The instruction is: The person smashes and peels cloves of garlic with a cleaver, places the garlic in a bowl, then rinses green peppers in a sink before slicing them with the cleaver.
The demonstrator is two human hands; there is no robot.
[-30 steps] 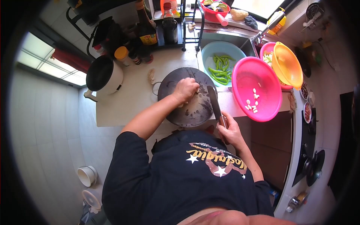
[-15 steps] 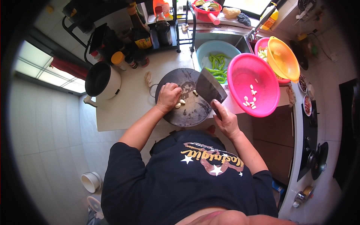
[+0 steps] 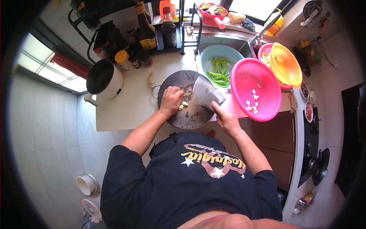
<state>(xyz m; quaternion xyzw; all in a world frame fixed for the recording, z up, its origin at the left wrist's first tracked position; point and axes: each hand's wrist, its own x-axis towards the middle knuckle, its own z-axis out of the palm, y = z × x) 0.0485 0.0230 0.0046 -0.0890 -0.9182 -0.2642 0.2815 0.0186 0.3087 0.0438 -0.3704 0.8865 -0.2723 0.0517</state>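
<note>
My left hand [image 3: 172,100] rests on the left side of a round dark chopping board [image 3: 187,120], its fingers curled down and closed. Whatever lies under the fingertips is hidden. Peeled garlic cloves [image 3: 182,105] lie on the board right beside those fingers. In my right hand [image 3: 226,119] is the handle of a cleaver [image 3: 207,91]. Its wide blade, blurred by motion, is tilted over the right part of the board and covers what is beneath. Just to the right, a pink plastic basket [image 3: 256,74] holds several more white cloves.
Behind the board, a light blue basin [image 3: 211,49] with green peppers [image 3: 219,70] sits in the sink. A yellow colander [image 3: 286,65] leans at the right. On the left stand a white pot [image 3: 113,84] and a black rack with sauce bottles [image 3: 169,32].
The cleaver blade has swung left and lower over the board, now covering the small piece that lay there. My right hand has shifted slightly left; my left hand stays near the cloves.
</note>
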